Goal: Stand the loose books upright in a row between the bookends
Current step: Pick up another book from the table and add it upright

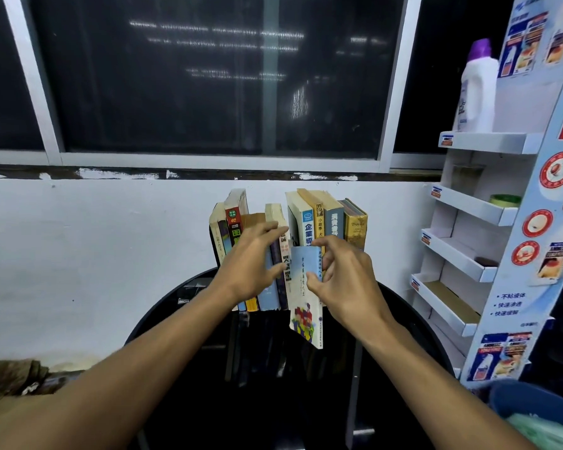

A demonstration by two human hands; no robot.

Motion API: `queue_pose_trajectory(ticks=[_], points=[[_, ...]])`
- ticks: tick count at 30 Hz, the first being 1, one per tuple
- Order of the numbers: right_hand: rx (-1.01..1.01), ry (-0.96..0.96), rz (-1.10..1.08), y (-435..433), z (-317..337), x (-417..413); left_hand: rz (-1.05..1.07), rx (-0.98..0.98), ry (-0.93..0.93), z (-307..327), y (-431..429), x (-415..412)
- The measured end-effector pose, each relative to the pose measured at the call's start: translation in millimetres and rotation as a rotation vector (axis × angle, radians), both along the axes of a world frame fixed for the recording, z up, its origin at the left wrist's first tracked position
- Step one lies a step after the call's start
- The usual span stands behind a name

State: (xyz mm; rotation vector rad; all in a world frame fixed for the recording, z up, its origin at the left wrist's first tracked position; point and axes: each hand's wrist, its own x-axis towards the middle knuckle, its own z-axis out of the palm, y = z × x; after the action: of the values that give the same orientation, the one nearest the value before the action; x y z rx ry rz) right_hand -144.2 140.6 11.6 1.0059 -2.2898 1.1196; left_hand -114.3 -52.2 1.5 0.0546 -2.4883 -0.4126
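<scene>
Pale blue book (pixel 306 297) held near upright before the gap in the row of books (pixel 319 219), over the bench (pixel 173 310).
We see the right hand (pixel 345 287) pinching its right edge; the left hand (pixel 247 264), fingers straight, presses the left group.

1. Above, a dark window (pixel 176 92) in pale frames, mirroring strip lights.
2. Below it, a white wall (pixel 95 238), scuffed along the sill.
3. At centre, a round black table (pixel 273 401), glossy.
4. At right, a cardboard display rack (pixel 530 264) with slanted white shelves and printed stickers.
5. On its top shelf, upright, a white bottle (pixel 476 92) with a purple cap (pixel 481 48).
6. One shelf lower, a green roll (pixel 505 200).
7. At bottom right, a blue bin (pixel 533 404) holding pale green plastic (pixel 540 431).
8. At bottom left, a crumpled brownish cloth (pixel 10 375).
</scene>
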Motion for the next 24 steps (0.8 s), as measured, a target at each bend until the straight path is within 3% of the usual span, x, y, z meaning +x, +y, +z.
queue_pose_trajectory(ticks=[8, 24], points=[[-0.012, 0.127, -0.004, -5, 13, -11, 0.168, -0.258, -0.094, 23, -5, -42], [-0.07, 0.219, -0.017, -20, 26, -26, 0.217, -0.249, -0.005, -4, -10, -48]])
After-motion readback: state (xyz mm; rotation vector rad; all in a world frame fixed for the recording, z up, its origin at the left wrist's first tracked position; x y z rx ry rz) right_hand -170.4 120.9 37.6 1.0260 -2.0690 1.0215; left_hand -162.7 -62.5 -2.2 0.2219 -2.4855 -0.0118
